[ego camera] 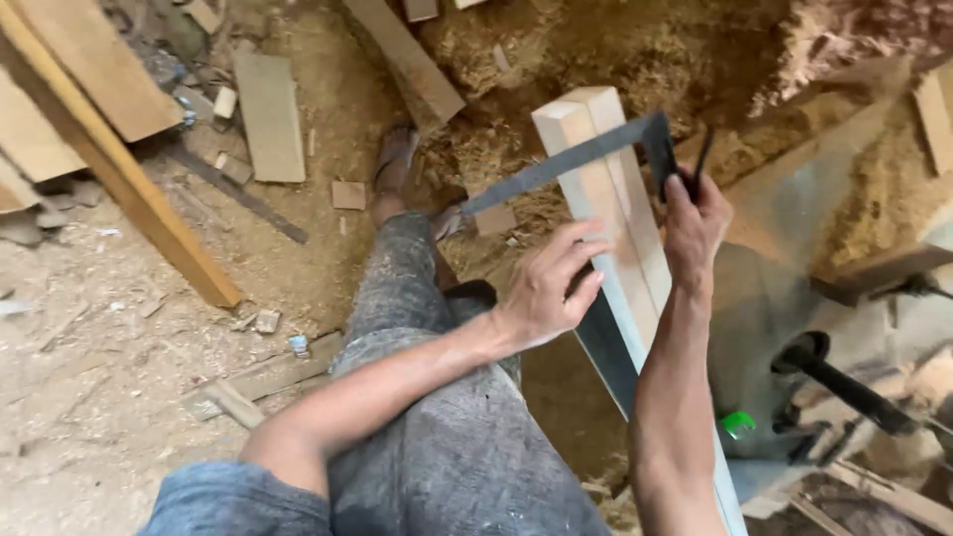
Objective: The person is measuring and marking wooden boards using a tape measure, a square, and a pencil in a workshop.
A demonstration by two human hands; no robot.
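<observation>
The dirt floor (89,397) carries sawdust heaps (615,50), scattered offcuts (268,114), a long plank (119,169) and perhaps a small blue scrap (300,345).

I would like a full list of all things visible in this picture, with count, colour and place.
wooden beam: one, pale, centre, slanting up from lower right
try square: one, dark metal, laid across the beam's top end
pencil: one, dark, in the right hand
planks: several, brown, on the floor at upper left
sawdust: heaps, tan, top
machine: one, grey, right
black handle: one, lower right
green cap: one, lower right
left hand: on the beam
right hand: holding the square's stock
</observation>
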